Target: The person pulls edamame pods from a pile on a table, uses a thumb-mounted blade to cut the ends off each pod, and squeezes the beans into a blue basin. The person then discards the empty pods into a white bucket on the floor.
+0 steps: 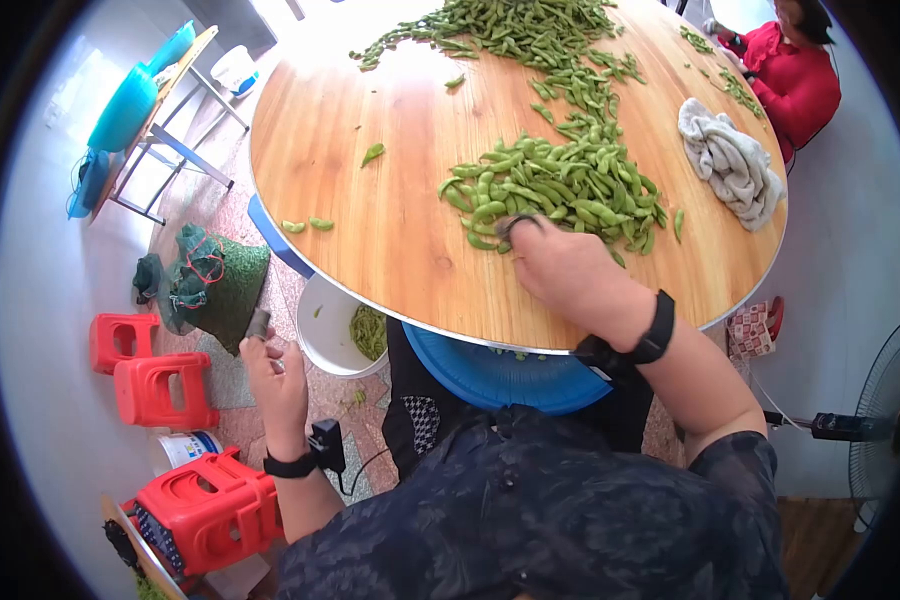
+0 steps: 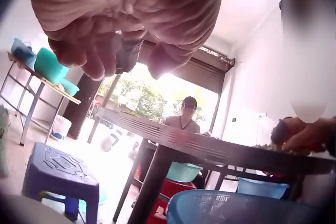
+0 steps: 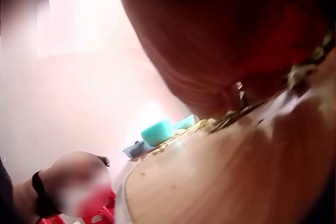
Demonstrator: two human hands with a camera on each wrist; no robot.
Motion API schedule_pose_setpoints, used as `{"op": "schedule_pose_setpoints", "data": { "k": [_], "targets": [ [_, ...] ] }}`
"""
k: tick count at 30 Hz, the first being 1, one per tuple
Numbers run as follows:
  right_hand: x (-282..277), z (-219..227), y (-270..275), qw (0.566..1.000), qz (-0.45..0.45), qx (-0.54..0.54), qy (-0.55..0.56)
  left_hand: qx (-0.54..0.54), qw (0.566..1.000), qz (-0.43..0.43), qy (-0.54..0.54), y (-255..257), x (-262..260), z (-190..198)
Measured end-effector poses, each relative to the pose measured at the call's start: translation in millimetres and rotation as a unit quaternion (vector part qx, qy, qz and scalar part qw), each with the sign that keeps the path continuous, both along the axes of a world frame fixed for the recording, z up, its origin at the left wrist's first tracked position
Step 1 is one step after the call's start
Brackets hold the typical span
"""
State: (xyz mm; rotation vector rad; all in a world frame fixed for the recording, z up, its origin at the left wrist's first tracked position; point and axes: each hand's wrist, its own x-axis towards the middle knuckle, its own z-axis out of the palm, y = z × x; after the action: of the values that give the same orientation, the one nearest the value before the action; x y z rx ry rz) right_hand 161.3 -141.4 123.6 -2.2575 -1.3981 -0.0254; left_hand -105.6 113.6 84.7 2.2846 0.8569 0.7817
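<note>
A heap of green pods [image 1: 560,190] lies on the round wooden table [image 1: 390,240]. At its near left edge my right hand [image 1: 585,280] reaches down among the pods, a dark band [image 1: 518,224] around a finger; its fingertips are hidden. The right wrist view has the back of this hand [image 3: 220,40] low over the tabletop. Beyond the table's left edge, my left hand [image 1: 278,385] hangs in the air with loosely bent fingers, a grey cover [image 1: 258,322] on one. No pod shows in this hand [image 2: 126,8] in the left wrist view.
A white bucket [image 1: 315,325] with green pieces and a blue basin [image 1: 510,380] stand below the table edge. A larger pod pile [image 1: 520,30] is farther back. A cloth [image 1: 730,165] lies at right, near a person in red [image 1: 795,80]. Red stools [image 1: 165,390] stand at left.
</note>
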Motion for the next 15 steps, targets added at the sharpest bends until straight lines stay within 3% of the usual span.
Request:
{"op": "schedule_pose_setpoints", "data": {
  "k": [1,3,5,6,8,9,11,12,14,15],
  "targets": [
    [1,-3,8,0.998,0.008,-0.024,-0.066,-0.048,0.998,0.025,0.012,-4,-2,4],
    [2,-5,16,0.995,0.023,-0.03,-0.09,-0.099,0.995,-0.007,-0.007,-8,-2,-3],
    [3,-2,20,0.995,-0.003,-0.073,-0.069,-0.088,0.986,-0.112,-0.088,-23,11,-12],
    [5,-5,21,0.994,0.0,-0.076,-0.073,-0.145,0.977,-0.138,-0.075,-38,19,-3],
    [8,-11,21,0.999,-0.049,-0.006,0.009,-0.227,0.952,-0.205,0.004,-57,32,19],
    [8,-9,23,0.999,-0.048,-0.011,0.006,-0.219,0.94,-0.261,-0.034,-62,41,12],
    [5,-3,33,0.981,-0.083,0.057,0.166,-0.23,0.907,-0.349,-0.058,-75,61,9],
    [-1,-2,41,0.982,-0.081,0.054,0.162,-0.241,0.894,-0.373,-0.063,-87,69,11],
    [-14,-1,57,0.959,0.008,0.18,0.219,-0.232,0.879,-0.41,-0.078,-104,84,10],
    [-12,-3,57,0.959,0.009,0.181,0.217,-0.213,0.876,-0.423,-0.087,-108,89,7]
  ]
}}
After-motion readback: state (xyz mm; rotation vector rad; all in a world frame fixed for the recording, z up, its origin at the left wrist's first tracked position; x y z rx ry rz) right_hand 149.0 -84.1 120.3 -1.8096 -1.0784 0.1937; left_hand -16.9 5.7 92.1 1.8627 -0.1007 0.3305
